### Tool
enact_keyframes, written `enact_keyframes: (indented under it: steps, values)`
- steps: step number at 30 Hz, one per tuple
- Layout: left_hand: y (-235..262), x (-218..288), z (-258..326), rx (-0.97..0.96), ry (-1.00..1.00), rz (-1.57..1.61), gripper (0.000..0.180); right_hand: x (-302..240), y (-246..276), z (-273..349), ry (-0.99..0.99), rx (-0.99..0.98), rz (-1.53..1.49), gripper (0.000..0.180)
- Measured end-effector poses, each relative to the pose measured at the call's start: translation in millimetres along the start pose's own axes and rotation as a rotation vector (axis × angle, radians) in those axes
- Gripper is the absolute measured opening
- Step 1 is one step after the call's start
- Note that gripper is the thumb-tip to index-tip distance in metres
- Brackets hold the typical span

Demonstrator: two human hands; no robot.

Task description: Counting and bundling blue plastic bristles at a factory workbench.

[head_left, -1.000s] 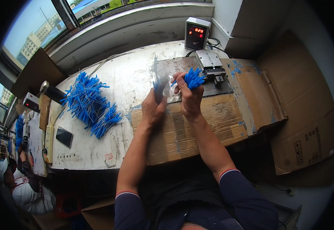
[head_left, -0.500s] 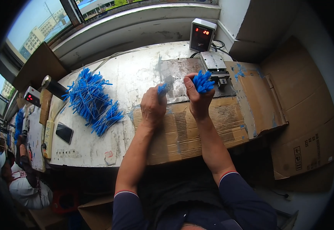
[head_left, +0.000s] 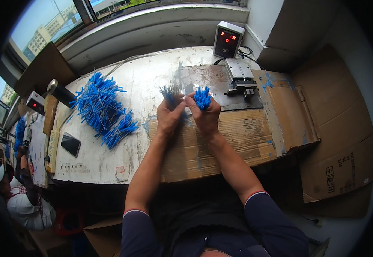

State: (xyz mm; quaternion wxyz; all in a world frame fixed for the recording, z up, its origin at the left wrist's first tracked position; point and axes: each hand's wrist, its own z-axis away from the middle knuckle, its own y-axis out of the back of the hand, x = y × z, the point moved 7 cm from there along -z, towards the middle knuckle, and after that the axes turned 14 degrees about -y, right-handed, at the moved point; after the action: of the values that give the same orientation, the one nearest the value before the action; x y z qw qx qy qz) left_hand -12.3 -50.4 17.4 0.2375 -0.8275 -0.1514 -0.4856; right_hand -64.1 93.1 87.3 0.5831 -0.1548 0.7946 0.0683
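Right hand [head_left: 206,118] closed around blue bundle [head_left: 202,97]; left hand [head_left: 169,115], touching it, grips thin blue-tipped strands [head_left: 170,91], fanned upward.

Left hand [head_left: 169,115]: raised in front of the body, fingers curled shut, back of hand toward the camera.
Right hand [head_left: 205,115]: level with the left, fist closed, knuckles up.
Hand spacing: thumbs touching at the centre.
Forearms: bare, extended forward, converging toward the hands.
Upper arms: short dark-blue sleeves with red-edged cuffs.
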Motion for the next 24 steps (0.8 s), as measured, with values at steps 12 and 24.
enact_keyframes:
  steps: [12,24]
  values:
    - [-12,-6,0,-0.256,-0.03,-0.078,0.039,4,-10,-1,0.075,-0.101,0.146,0.016]
    - [-23,2,-1,-0.317,-0.03,-0.026,0.06,5,-7,2,0.029,-0.043,0.231,0.019]
